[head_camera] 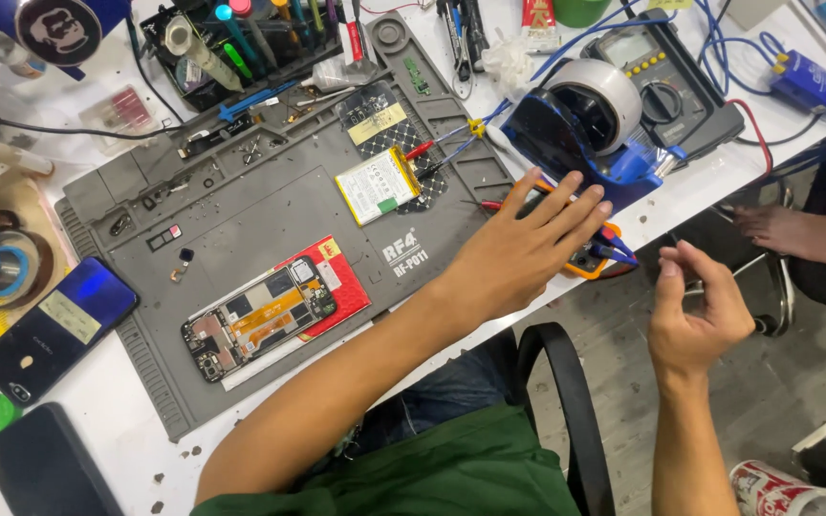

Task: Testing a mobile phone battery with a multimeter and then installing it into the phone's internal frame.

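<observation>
Green cloth over the lap and a black chair arm [566, 401] are seen closest to the lens, w/ both forearms reaching up from there. Left hand [518, 253] is laid flat over a small orange-cased device [593, 256] at the front edge of the bench [709, 182], toward its right end; fingers are spread and extended, so the grip is open, resting on the case rather than clasped round it. Blue and red leads [623, 250] are plugged in at the device's right end, just off the fingertips. Right hand [695, 315] is held off the bench, over the floor, fingers loosely curled, thumb and forefinger near each other; nothing can be made out betw. them, so the grip is read as half-closed and empty. The device lies up and to the left of the right hand, near but not touching; its long axis runs roughly along the bench edge, and the left hand is clearly the nearer one. Just behind it a blue tape dispenser [590, 124] is set, w/ a dark multimeter [666, 81] beyond. On the grey work mat [270, 201] an opened phone [258, 317] lies near the front edge and a loose battery [378, 184] nearer the centre. Two dark phones [54, 330] are left at the bench's front-left corner.
</observation>
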